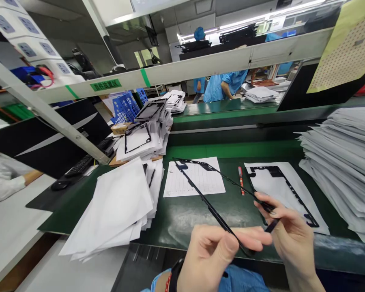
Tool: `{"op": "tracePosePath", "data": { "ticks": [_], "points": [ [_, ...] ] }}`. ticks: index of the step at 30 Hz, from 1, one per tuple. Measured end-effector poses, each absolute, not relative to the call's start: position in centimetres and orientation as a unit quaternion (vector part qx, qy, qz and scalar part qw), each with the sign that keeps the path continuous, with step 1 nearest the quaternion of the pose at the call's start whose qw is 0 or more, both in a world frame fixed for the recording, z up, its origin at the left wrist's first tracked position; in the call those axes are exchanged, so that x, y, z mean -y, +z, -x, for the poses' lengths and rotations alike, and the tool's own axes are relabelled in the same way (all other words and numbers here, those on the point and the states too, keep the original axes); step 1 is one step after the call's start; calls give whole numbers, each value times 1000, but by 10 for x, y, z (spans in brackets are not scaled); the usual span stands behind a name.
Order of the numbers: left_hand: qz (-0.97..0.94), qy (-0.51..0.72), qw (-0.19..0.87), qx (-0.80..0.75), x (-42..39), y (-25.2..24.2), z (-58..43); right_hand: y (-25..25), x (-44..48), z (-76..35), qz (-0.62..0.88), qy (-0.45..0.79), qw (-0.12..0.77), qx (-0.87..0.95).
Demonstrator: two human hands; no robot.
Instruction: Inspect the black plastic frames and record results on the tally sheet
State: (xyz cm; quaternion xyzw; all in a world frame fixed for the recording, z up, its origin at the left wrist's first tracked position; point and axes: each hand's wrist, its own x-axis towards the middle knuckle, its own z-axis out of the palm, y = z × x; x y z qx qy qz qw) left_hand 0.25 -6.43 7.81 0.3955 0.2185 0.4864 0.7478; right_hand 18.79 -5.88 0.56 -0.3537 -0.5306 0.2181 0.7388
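Note:
A thin black rectangular frame [211,207], like a narrow gasket for a phone or tablet screen, hangs above the green work mat [200,221]. My left hand [213,255] pinches its lower edge between thumb and fingers. My right hand [292,227] grips its other corner between thumb and fingertips. The far end of the frame lies over a printed white sheet [194,178]. A similar black frame [280,190] rests on a white backing sheet [287,194] just beyond my right hand. A red-and-silver marker pen [241,180] lies on the mat between the sheets.
A tall stack of grey-white sheets [343,170] stands to the right. Loose white sheets [115,207] are piled to the left, with more frames on stacked sheets [142,140] behind. A keyboard [79,166] and a co-worker's sleeve [6,178] are further left.

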Motion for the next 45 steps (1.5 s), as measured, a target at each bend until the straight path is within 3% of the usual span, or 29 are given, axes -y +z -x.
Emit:
{"op": "tracePosePath", "data": {
  "ticks": [7,12,16,22,26,30,35,45],
  "points": [
    [-510,502,622,-317,77,84,-6,5,60,-181,355,286,726,515],
    [-524,478,624,-328,77,87,-4,1,59,-181,345,328,717,509],
    [-557,453,650,-249,66,72,0,-6,57,-185,338,337,720,503],
    [-637,359,654,-192,42,37,16,-15,57,-214,323,471,647,505],
    [-671,358,606,-233,35,25,28,-22,58,-212,344,366,695,515],
    [-634,446,537,-334,26,-3,32,-34,58,-194,452,258,715,466],
    [-605,500,454,-422,8,-39,31,-48,51,-195,490,235,670,506],
    [-628,524,389,-425,7,-51,33,-61,36,-209,453,189,666,562]
  ]
}}
